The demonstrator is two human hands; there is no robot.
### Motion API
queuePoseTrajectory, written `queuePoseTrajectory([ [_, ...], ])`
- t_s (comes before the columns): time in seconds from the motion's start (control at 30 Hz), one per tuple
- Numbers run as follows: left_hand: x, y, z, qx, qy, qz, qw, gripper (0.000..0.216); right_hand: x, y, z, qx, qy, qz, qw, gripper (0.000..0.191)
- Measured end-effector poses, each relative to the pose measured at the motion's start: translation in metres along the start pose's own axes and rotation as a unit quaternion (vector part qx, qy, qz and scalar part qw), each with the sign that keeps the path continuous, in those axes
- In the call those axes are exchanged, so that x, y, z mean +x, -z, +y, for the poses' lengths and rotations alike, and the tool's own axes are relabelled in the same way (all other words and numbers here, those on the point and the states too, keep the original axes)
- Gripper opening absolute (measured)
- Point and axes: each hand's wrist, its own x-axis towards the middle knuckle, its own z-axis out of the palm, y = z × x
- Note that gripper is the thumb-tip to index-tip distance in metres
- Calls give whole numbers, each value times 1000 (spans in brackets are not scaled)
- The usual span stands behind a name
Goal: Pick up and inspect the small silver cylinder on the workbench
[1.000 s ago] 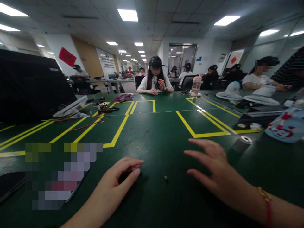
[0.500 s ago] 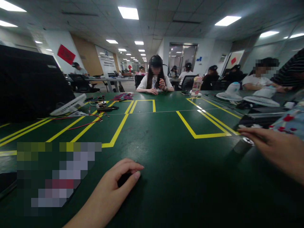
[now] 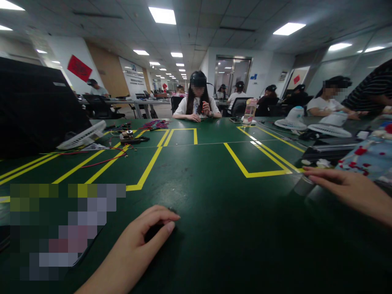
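Note:
My left hand (image 3: 143, 239) rests on the green table (image 3: 214, 212) at the lower middle. Its fingers and thumb curl round a small dark object (image 3: 153, 232) that is mostly hidden under them. My right hand (image 3: 349, 190) reaches in from the right edge with its fingers stretched out flat. The fingertips lie on top of a small grey cylinder (image 3: 302, 186) that stands just below a yellow line. Whether the thumb touches the cylinder is hidden.
Yellow tape lines (image 3: 147, 169) mark boxes on the table. A black case (image 3: 39, 110), a white fan (image 3: 81, 138) and red wires (image 3: 104, 161) lie at left. Fans (image 3: 294, 120) and a patterned bag (image 3: 366, 157) lie at right. A person (image 3: 197, 102) sits opposite, and others sit at right.
My right hand has swung from the table's middle out to the right and onto the grey cylinder. A tiny dark part seen near the middle no longer shows. My left hand has stayed put.

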Motion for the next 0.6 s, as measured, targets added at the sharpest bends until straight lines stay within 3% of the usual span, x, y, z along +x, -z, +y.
queuePoseTrajectory([
  [0.2,0,0,1,-13,-3,-6,1000,19,-16,-8,-2,175,-66,15,982,46],
  [0.33,0,-1,0,-5,-1,-7,1000,19,-25,-21,-7,111,-59,22,992,51],
  [0.4,0,-2,0,0,-1,-4,1000,19,-25,-30,-16,95,-31,65,993,48],
  [0.5,1,-3,1,4,0,-1,1000,18,-28,-49,-45,170,47,96,980,51],
  [0.6,1,-2,2,3,3,-2,1000,18,-47,-67,-97,242,170,45,954,49],
])
